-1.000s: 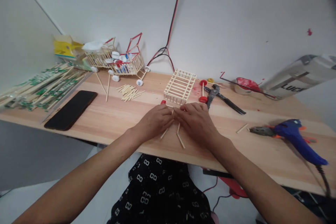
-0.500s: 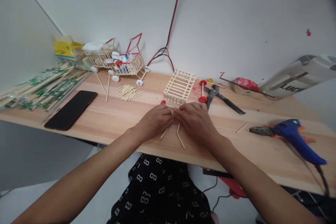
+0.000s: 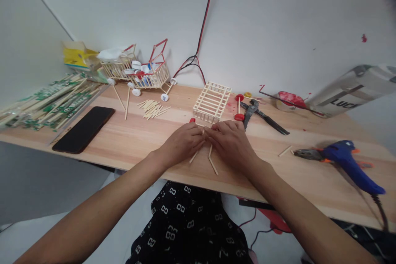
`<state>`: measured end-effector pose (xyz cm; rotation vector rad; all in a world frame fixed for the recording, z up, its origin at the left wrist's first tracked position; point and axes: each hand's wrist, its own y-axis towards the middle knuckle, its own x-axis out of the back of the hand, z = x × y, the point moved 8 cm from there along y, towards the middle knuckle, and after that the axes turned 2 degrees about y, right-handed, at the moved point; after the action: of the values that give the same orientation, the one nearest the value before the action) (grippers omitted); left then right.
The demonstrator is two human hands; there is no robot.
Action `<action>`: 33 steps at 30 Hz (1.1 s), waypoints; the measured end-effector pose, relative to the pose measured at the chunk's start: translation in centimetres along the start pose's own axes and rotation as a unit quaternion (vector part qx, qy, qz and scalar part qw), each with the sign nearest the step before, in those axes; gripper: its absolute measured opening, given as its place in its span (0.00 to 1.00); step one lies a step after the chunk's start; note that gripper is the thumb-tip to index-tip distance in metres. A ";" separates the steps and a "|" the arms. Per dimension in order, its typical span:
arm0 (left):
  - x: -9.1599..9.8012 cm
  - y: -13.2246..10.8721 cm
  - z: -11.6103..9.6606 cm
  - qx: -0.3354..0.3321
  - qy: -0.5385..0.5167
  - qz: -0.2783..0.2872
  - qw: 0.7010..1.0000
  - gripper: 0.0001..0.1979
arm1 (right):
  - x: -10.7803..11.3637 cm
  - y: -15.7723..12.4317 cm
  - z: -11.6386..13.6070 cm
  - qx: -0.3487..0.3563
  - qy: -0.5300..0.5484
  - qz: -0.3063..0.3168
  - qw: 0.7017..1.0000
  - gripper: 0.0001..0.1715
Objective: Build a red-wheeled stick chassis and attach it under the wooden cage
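Observation:
My left hand (image 3: 183, 141) and my right hand (image 3: 230, 142) meet over the table, fingers closed around thin wooden sticks. One stick (image 3: 194, 157) sticks out below my left hand, and a bent or joined stick (image 3: 213, 166) shows between the hands. My fingers cover most of these sticks, so how they join cannot be seen. Just beyond my fingertips lies a stick axle with a red wheel (image 3: 192, 120), partly hidden. Behind it stands a small stick basket frame (image 3: 212, 101). A second axle with two red wheels (image 3: 239, 108) lies to its right.
Pincers (image 3: 262, 116) and a blue glue gun (image 3: 343, 161) lie at the right. Cut sticks (image 3: 152, 109), a black phone (image 3: 84, 129) and packaged chopsticks (image 3: 55, 101) are at the left. Small stick carts (image 3: 154, 75) stand behind, and a LUCK bag (image 3: 349, 90) leans at the right wall.

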<state>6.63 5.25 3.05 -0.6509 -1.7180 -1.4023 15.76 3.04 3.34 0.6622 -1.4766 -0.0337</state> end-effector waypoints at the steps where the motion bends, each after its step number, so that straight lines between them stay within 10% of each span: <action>1: 0.0 0.0 0.0 -0.001 0.000 0.001 1.000 0.12 | 0.0 0.0 0.0 0.000 0.002 -0.001 1.000 0.13; 33: 0.0 -0.4 0.3 0.020 0.011 0.002 1.000 0.10 | -0.1 -0.1 -0.1 -0.001 0.004 0.003 1.000 0.15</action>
<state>6.23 5.48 2.84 -0.6137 -1.7219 -1.3643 15.89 3.01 3.23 0.6563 -1.4709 -0.0283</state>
